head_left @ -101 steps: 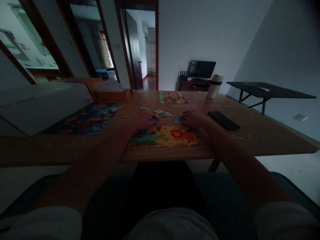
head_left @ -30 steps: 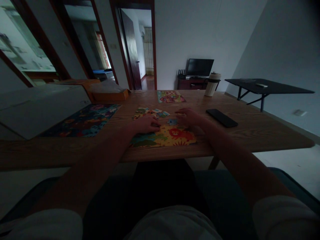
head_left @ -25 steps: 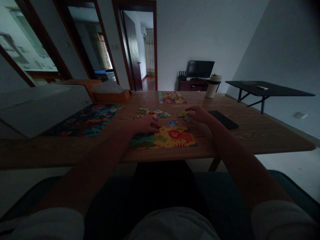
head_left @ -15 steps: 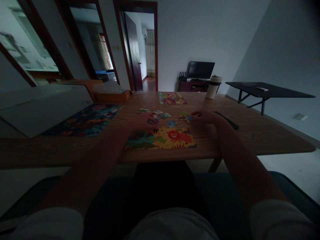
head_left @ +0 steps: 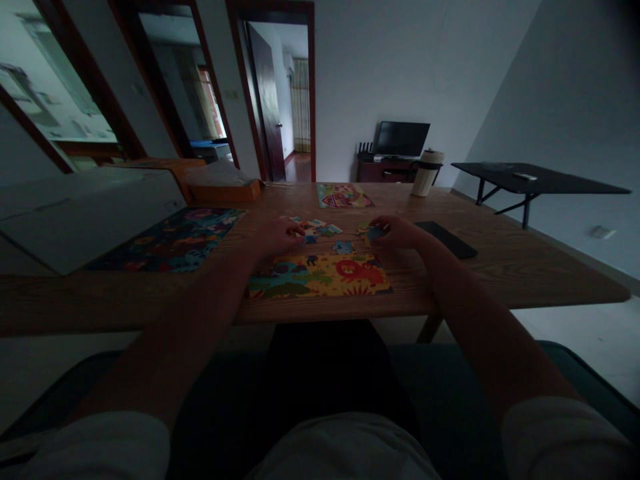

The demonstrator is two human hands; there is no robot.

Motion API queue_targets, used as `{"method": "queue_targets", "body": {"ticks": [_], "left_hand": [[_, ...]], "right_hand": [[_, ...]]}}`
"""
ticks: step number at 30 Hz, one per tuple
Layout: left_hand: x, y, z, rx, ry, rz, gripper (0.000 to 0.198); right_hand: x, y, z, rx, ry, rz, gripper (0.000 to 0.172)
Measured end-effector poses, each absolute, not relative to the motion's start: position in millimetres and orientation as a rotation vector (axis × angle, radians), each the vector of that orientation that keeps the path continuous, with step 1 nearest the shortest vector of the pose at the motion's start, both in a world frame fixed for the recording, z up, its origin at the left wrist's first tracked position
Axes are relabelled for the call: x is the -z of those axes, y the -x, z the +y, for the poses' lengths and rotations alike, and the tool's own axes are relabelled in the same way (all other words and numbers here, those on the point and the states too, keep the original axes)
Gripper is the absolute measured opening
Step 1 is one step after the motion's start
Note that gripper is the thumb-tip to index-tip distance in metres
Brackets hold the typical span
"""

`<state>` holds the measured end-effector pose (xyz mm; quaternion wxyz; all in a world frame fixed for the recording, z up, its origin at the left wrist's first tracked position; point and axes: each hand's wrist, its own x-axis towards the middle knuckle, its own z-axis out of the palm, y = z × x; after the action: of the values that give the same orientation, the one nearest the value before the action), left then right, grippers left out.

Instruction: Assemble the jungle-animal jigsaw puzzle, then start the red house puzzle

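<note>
A partly joined jigsaw puzzle (head_left: 330,277) lies near the table's front edge, with a red lion on yellow at its right and green and blue shapes at its left. Beyond its left part, my left hand (head_left: 280,237) has its fingers curled together beside a pile of loose puzzle pieces (head_left: 327,231); whatever is in them is hidden. My right hand (head_left: 397,233) pinches a blue puzzle piece (head_left: 375,233) above other pieces to the right. One light-blue piece (head_left: 343,247) lies alone just behind the puzzle.
A dark picture puzzle (head_left: 170,240) lies at left beside a white box (head_left: 90,213). Behind are an orange box (head_left: 225,192) and a colourful puzzle (head_left: 345,196). A black flat object (head_left: 447,240) and a beige jug (head_left: 427,175) stand or lie at right on the wooden table (head_left: 525,260).
My left hand has drawn back left, off the puzzle's upper edge. My right hand has shifted slightly left, and the blue piece has turned up in its fingers.
</note>
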<state>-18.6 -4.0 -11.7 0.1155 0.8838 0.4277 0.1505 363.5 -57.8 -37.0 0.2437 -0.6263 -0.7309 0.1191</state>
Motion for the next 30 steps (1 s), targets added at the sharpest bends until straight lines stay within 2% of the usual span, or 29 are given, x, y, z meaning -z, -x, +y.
{"method": "queue_targets", "body": {"ticks": [4,11,30], "left_hand": [[14,19,-4,-0.429,-2.566,1.209,0.033],[15,13,-11,-0.386,-2.525,1.203,0.037],[14,13,-11,-0.373,-2.562,1.174,0.037]], "right_hand": [[37,-341,-57,-0.345,1.538,-1.908,0.033],[35,-328,-57,-0.502,1.356,-1.776,0.017],[23,-314,-72,-0.851,1.404,-1.532,0.014]]}}
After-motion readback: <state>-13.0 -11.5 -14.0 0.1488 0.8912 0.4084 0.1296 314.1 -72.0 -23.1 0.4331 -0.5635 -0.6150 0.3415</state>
